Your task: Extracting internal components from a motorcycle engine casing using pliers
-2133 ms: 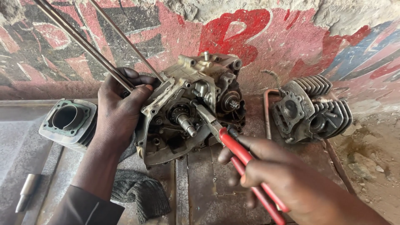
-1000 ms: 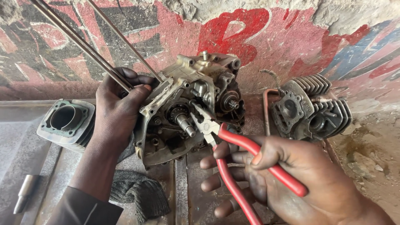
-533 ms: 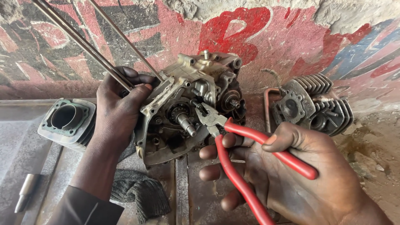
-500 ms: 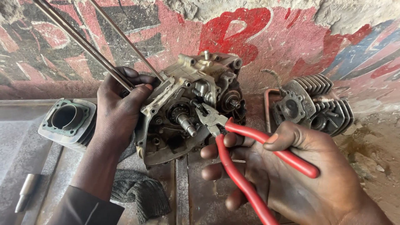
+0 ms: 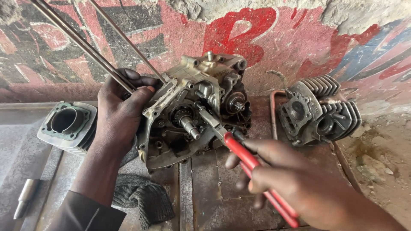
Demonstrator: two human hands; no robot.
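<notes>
The engine case is gripped by the left hand; red-handled pliers (handles squeezed together) are clasped in the right hand's fingers.

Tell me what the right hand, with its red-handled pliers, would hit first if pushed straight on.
Probably the grey metal engine case: the plier tips already sit near its stubby shaft, though depth is unclear.

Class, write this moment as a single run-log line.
left hand: steadies engine crankcase | right hand: holds red-handled pliers, tips at crankcase | cylinder barrel at left | cylinder head at right
</notes>
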